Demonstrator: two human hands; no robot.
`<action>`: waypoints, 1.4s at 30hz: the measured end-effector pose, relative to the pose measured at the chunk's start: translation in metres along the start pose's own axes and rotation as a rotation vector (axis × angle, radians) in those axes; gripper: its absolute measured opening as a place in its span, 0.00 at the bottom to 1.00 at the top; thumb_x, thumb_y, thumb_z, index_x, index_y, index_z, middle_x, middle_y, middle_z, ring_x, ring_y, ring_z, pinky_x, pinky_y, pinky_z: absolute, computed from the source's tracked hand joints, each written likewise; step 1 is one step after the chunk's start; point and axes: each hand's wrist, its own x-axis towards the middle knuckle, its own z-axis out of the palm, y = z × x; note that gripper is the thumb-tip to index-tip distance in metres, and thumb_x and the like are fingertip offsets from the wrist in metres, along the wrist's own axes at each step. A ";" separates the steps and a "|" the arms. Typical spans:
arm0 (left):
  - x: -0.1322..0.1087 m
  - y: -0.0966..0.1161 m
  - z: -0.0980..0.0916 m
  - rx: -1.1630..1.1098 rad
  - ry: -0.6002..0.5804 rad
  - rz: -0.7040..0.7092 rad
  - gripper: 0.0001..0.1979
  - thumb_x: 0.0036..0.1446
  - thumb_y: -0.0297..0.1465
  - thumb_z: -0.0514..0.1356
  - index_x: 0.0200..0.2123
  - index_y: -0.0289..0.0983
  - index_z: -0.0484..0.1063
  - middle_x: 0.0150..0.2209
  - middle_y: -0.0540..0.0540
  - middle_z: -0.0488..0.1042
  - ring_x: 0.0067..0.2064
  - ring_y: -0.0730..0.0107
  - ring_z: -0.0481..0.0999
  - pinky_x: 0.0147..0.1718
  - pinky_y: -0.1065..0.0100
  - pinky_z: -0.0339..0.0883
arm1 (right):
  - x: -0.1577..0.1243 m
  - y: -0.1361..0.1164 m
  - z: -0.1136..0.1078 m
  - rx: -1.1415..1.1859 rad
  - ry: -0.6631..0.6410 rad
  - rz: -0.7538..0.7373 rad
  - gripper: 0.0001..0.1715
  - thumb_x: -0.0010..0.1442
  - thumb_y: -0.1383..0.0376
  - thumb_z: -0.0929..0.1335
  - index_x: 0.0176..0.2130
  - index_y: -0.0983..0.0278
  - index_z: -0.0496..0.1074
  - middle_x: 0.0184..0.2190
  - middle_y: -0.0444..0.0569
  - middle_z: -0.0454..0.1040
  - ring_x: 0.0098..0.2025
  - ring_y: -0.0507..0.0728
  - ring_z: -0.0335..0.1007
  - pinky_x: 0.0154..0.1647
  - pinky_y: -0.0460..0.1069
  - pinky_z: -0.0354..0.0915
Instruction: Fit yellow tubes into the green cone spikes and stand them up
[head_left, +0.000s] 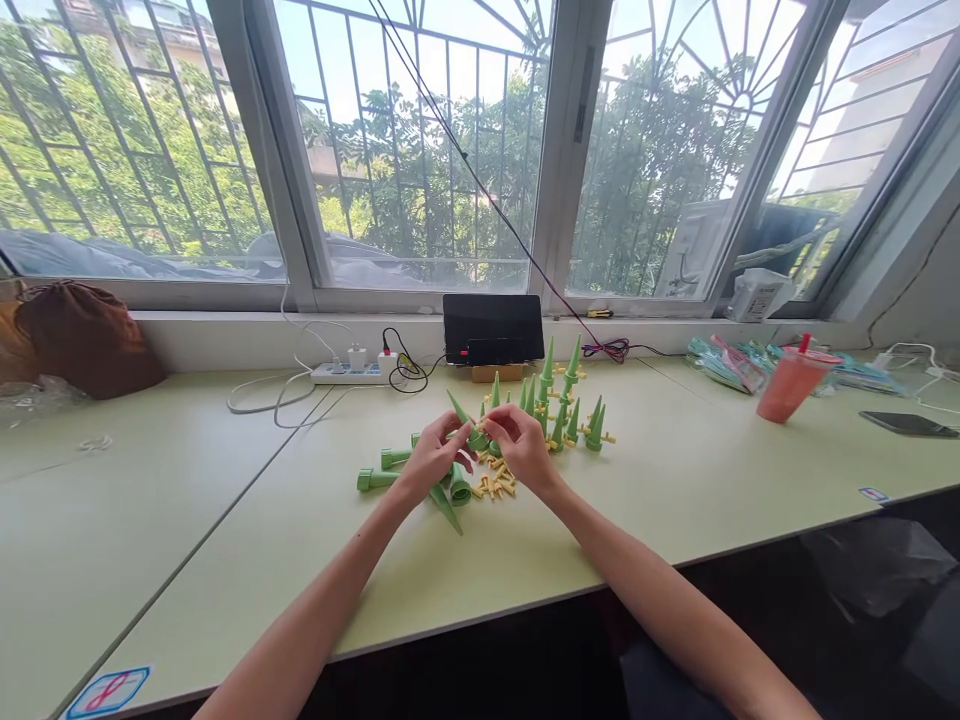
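Observation:
My left hand (431, 460) is closed around a green cone-shaped spike (466, 425) whose tip points up and left. My right hand (521, 445) pinches a small yellow piece (486, 427) right at the spike's wide end. Under both hands lie a few loose green spikes (379, 478) and a heap of small yellow parts (495, 485) on the pale green table (300, 540). Behind the hands, several finished green spikes with yellow fittings (562, 405) stand upright in a cluster.
A dark tablet (493, 328) leans on a stand by the window sill. A white power strip with cables (352, 372) lies to its left. At the far left sits a brown bag (86, 335). To the right are a pink lidded drink cup (791, 385), packets (724, 360) and a phone (907, 424).

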 end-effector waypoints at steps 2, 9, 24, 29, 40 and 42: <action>0.000 0.000 -0.001 0.014 0.008 0.002 0.17 0.53 0.43 0.62 0.38 0.35 0.68 0.40 0.44 0.70 0.27 0.71 0.74 0.21 0.67 0.72 | 0.000 0.000 0.000 -0.029 0.003 0.001 0.09 0.60 0.60 0.66 0.37 0.64 0.70 0.33 0.49 0.74 0.34 0.54 0.71 0.38 0.49 0.70; 0.002 -0.002 -0.004 0.046 0.036 0.005 0.19 0.51 0.44 0.63 0.38 0.35 0.71 0.39 0.44 0.72 0.25 0.73 0.71 0.22 0.69 0.70 | 0.002 0.000 0.000 -0.163 0.014 0.005 0.09 0.61 0.60 0.66 0.35 0.63 0.70 0.31 0.48 0.73 0.33 0.54 0.71 0.36 0.48 0.68; -0.002 -0.001 -0.004 0.180 0.072 0.035 0.16 0.50 0.42 0.64 0.38 0.38 0.73 0.19 0.52 0.67 0.19 0.74 0.65 0.18 0.73 0.62 | 0.001 0.004 -0.002 -0.182 -0.044 0.077 0.13 0.61 0.56 0.65 0.33 0.63 0.66 0.26 0.45 0.70 0.25 0.52 0.66 0.26 0.46 0.64; -0.002 -0.004 -0.007 0.232 0.079 0.072 0.15 0.50 0.41 0.64 0.38 0.39 0.74 0.20 0.52 0.67 0.19 0.74 0.65 0.18 0.72 0.63 | 0.000 0.003 -0.003 -0.164 -0.081 0.095 0.13 0.61 0.56 0.64 0.31 0.63 0.66 0.23 0.43 0.69 0.22 0.51 0.65 0.23 0.46 0.62; -0.003 -0.004 -0.008 0.399 0.070 0.150 0.09 0.54 0.38 0.59 0.34 0.39 0.71 0.22 0.53 0.64 0.21 0.75 0.62 0.21 0.73 0.62 | 0.000 0.003 -0.005 -0.298 -0.139 0.088 0.14 0.63 0.58 0.62 0.29 0.62 0.63 0.18 0.40 0.64 0.20 0.50 0.59 0.22 0.45 0.56; -0.003 -0.004 -0.008 0.425 0.069 0.154 0.08 0.55 0.37 0.59 0.34 0.39 0.71 0.22 0.53 0.64 0.21 0.75 0.62 0.21 0.73 0.62 | -0.001 0.003 -0.005 -0.320 -0.150 0.081 0.14 0.63 0.58 0.61 0.28 0.62 0.62 0.18 0.40 0.63 0.20 0.50 0.58 0.22 0.45 0.54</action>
